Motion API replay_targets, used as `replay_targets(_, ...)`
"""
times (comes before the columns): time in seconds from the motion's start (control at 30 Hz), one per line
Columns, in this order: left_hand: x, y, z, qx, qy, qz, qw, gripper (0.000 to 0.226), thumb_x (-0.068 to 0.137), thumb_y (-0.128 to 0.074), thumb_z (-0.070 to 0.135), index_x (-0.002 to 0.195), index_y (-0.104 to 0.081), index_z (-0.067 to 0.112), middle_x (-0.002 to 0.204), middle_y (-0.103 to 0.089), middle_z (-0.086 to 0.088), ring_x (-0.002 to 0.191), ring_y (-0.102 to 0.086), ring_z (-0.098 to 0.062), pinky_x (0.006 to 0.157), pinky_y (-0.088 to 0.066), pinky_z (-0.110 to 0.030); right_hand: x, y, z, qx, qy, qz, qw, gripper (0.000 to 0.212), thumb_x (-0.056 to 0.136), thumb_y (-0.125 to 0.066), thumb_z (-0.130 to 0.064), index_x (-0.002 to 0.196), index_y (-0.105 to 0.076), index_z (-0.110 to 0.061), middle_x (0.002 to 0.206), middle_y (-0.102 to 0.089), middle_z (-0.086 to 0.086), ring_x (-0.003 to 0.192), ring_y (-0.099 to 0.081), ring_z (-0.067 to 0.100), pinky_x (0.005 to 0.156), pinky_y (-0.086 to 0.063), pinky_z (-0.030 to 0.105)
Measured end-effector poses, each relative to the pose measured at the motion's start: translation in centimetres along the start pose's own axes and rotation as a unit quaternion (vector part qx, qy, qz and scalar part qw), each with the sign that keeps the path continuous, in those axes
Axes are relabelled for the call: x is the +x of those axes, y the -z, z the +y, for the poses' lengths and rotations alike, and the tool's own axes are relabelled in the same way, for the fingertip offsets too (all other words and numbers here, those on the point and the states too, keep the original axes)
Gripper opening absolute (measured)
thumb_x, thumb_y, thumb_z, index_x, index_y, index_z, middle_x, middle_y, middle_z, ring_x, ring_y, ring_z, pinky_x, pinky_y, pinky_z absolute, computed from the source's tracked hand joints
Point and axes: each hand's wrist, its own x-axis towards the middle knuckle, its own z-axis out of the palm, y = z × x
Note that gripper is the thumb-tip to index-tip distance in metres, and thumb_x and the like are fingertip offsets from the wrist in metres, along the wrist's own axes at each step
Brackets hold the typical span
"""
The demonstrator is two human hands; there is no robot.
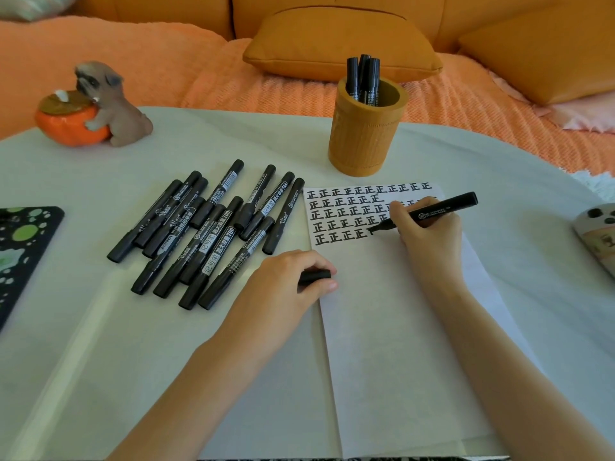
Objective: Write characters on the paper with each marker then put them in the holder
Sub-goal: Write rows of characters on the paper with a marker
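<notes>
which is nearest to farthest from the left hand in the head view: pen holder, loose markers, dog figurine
1. Loose markers: a pile lying right beside the left hand, on its left.
2. Pen holder: upright, beyond the hand and to its right.
3. Dog figurine: far back on the left.

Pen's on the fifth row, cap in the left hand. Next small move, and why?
Probably finish this character: the marker in the right hand has its tip on the paper after the row's fourth character, only a partial stroke there. The left hand holds the cap, so capping comes after.
</notes>
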Motion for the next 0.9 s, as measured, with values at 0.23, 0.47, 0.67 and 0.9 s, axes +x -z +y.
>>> replay_targets(0.23, 0.01, 0.02, 0.02, -0.001, -0.002, 0.0, 1.0, 0.013, 0.085, -0.065, 0.029, 0.097, -0.068, 0.031, 0.087, -0.06, 0.024, 0.077, -0.049, 0.024, 0.066, -0.036, 0.003, -0.07, -0.03, -0.04, -0.013, 0.0, -0.004, 1.0, 0.028, 0.086, -0.063, -0.021, 0.066, -0.046, -0.013, 0.056, -0.039, -0.001, 0.048, -0.031, 0.007, 0.044, -0.026, 0.015)
replay_targets(0.47, 0.05, -0.04, -0.08, -0.003, -0.001, 0.003, 1.0, 0.012, 0.085, -0.066, 0.029, 0.096, -0.068, 0.032, 0.091, -0.064, 0.022, 0.078, -0.05, 0.023, 0.067, -0.036, 0.003, 0.03, -0.01, 0.04, -0.022, 0.005, 0.0, 1.0, 0.022, 0.085, -0.062, -0.018, 0.072, -0.049, -0.006, 0.057, -0.035, -0.001, 0.048, -0.029, 0.006, 0.043, -0.024, 0.016)
replay_targets(0.67, 0.03, -0.03, -0.09, 0.0, -0.001, 0.003, 1.0, 0.014, 0.085, -0.065, 0.029, 0.098, -0.068, 0.031, 0.09, -0.063, 0.023, 0.077, -0.05, 0.023, 0.066, -0.036, 0.003, -0.06, 0.1, -0.02, -0.012, 0.005, 0.0, 1.0, 0.022, 0.084, -0.062, -0.018, 0.071, -0.049, -0.007, 0.06, -0.038, 0.003, 0.052, -0.031, 0.009, 0.045, -0.025, 0.017)
replay_targets(0.9, -0.02, 0.04, 0.03, 0.0, 0.001, 0.001, 1.0, 0.012, 0.085, -0.065, 0.029, 0.096, -0.068, 0.032, 0.088, -0.062, 0.023, 0.075, -0.049, 0.024, 0.066, -0.036, 0.003, -0.1, 0.09, -0.03, -0.01, 0.006, -0.011, 1.0, 0.023, 0.086, -0.063, -0.018, 0.071, -0.048, -0.009, 0.042, -0.038, -0.014, 0.047, -0.03, 0.006, 0.043, -0.024, 0.016)
